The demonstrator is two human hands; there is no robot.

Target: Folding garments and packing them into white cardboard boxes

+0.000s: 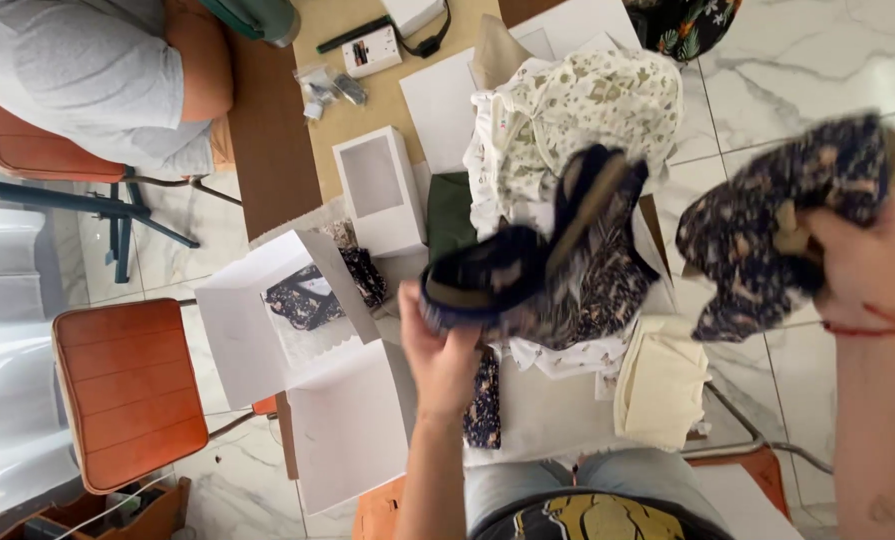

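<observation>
My left hand [442, 352] grips a dark navy folded garment [527, 262] with a tan inner band, held above the table. Off to the right over the floor, my right hand [862, 262] clutches a bunched dark floral cloth [767, 230]; a red thread bracelet circles that wrist. Below them lies a pile of clothes: a white leaf-print piece [577, 115], a dark green one [450, 212] and a cream folded one [659, 382]. An open white box [257, 345] at my left holds a dark floral garment [302, 298].
A white windowed box [379, 188] stands behind the open one. Small plastic bags [327, 88], a card and a black cable lie on brown paper farther back. Another person in grey sits at the top left. An orange chair [127, 390] stands at the left on marble floor.
</observation>
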